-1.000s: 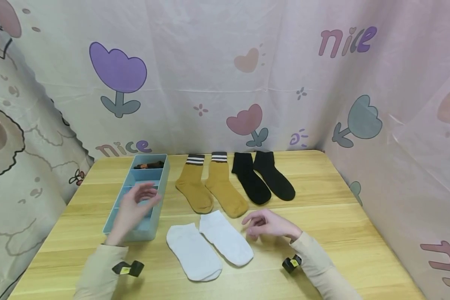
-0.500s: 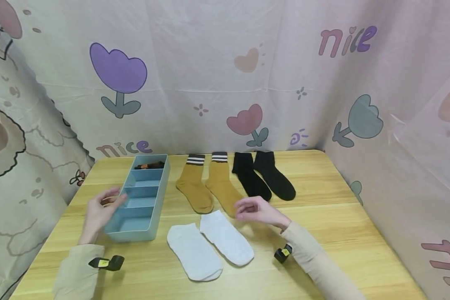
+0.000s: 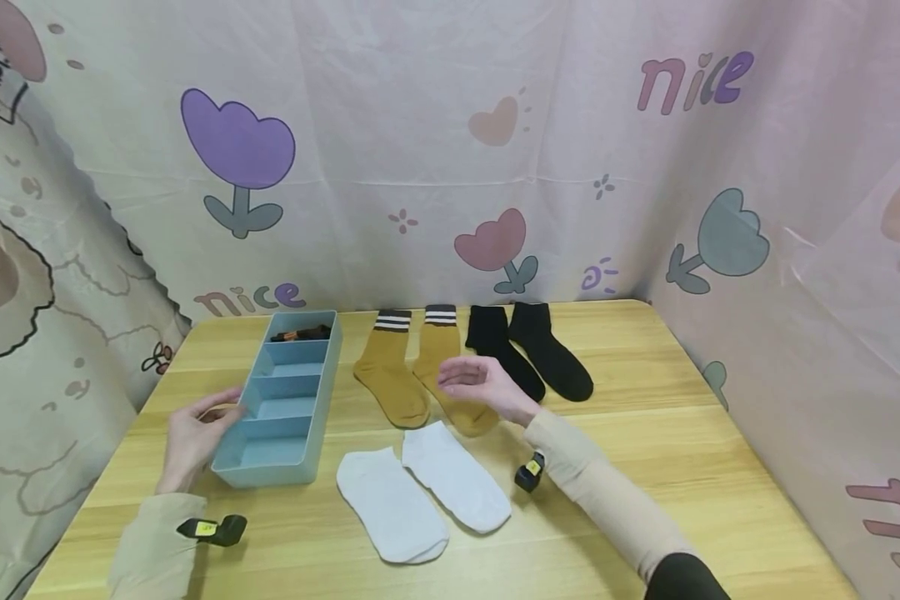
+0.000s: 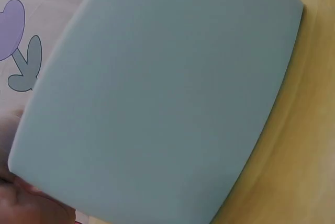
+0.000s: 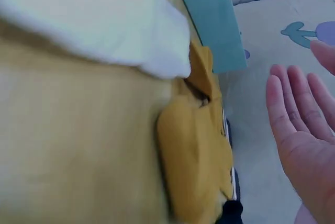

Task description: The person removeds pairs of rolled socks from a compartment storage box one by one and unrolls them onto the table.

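Note:
At the left of the table stands a light blue divided storage box (image 3: 321,417). My left hand (image 3: 195,437) holds its left rim, thumb over the edge and fingers outside; the left wrist view shows mostly the box's wall (image 4: 157,98). My right hand (image 3: 487,387) hovers above the toe part of a mustard sock (image 3: 438,346), fingers loosely extended and holding nothing. Another mustard sock (image 3: 390,367) lies beside it. In front are two white socks (image 3: 393,508), flat side by side. Two black socks (image 3: 551,354) lie behind the right hand, one partly hidden by it.
Inside the box's far compartment lies a dark item (image 3: 303,333) with orange on it, its kind unclear. The other compartments show bare floors. A printed curtain (image 3: 390,150) hangs behind and beside the wooden table (image 3: 645,467).
My left hand has moved from above the box to its left rim. My right hand has moved left and away from me, from beside the white socks to over a mustard sock.

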`<state>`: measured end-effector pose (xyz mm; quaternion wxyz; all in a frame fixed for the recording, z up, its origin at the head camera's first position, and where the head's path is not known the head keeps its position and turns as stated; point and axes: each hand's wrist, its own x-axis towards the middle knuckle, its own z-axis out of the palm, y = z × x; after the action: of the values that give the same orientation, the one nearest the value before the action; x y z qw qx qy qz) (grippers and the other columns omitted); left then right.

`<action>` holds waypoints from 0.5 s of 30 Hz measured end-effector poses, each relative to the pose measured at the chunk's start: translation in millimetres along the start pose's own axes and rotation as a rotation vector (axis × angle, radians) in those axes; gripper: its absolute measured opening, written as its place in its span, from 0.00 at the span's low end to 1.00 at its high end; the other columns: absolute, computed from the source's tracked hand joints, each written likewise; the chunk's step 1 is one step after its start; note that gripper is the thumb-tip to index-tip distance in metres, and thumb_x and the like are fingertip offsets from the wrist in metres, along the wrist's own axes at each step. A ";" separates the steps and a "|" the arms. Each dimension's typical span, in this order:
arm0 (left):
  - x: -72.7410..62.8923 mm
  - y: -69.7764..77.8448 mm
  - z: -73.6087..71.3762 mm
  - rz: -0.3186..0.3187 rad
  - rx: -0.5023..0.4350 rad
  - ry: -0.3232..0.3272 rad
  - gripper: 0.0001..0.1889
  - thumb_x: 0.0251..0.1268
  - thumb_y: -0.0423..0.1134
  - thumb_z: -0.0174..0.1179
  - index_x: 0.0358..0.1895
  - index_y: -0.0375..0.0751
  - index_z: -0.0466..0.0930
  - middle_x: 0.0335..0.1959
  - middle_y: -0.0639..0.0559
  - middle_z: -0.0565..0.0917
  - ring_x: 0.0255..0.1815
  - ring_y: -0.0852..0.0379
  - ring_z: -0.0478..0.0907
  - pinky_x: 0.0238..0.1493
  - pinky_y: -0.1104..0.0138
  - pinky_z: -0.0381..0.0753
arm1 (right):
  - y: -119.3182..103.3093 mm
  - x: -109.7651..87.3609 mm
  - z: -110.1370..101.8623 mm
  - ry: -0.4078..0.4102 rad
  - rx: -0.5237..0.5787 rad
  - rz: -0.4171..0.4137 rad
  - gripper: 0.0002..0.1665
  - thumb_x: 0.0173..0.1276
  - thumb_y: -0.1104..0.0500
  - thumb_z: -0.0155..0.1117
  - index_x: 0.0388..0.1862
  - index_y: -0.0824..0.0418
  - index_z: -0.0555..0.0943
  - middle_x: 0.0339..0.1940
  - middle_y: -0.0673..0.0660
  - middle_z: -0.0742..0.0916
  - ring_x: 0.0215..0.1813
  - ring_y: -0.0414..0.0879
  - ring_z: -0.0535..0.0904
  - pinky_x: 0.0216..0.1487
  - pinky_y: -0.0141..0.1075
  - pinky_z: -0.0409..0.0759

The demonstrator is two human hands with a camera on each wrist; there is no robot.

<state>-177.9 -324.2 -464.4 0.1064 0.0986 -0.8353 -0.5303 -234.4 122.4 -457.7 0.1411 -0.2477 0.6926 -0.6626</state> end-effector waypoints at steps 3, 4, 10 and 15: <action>-4.5 0.1 1.8 0.018 -0.030 0.007 0.20 0.64 0.30 0.66 0.58 0.26 0.81 0.32 0.86 0.81 0.31 0.81 0.79 0.34 0.83 0.78 | -3.7 16.0 6.8 0.013 0.031 -0.002 0.23 0.68 0.69 0.65 0.61 0.73 0.76 0.60 0.81 0.79 0.53 0.43 0.87 0.59 0.36 0.83; -6.5 0.4 2.8 0.023 -0.039 0.012 0.20 0.63 0.30 0.66 0.58 0.25 0.80 0.32 0.86 0.81 0.31 0.80 0.80 0.34 0.83 0.78 | -5.0 21.8 9.7 0.018 0.042 0.002 0.23 0.69 0.69 0.64 0.62 0.73 0.76 0.60 0.80 0.79 0.53 0.42 0.87 0.60 0.36 0.83; -21.8 0.1 8.1 0.046 -0.076 0.017 0.18 0.63 0.27 0.65 0.56 0.26 0.82 0.35 0.84 0.82 0.31 0.79 0.81 0.35 0.83 0.78 | -11.6 62.4 34.7 0.037 0.124 0.001 0.24 0.70 0.72 0.61 0.64 0.73 0.73 0.63 0.77 0.79 0.52 0.38 0.86 0.61 0.37 0.82; -34.2 -0.7 11.6 0.026 -0.129 0.001 0.18 0.63 0.27 0.66 0.55 0.27 0.82 0.36 0.82 0.84 0.31 0.77 0.82 0.36 0.82 0.79 | -15.1 99.9 64.0 0.027 0.171 -0.011 0.25 0.69 0.75 0.60 0.65 0.77 0.71 0.63 0.79 0.78 0.49 0.36 0.85 0.61 0.38 0.82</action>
<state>-148.4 -305.0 -472.3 0.1197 0.0811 -0.8004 -0.5818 -282.1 15.1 -434.8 0.1486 -0.2298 0.6339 -0.7234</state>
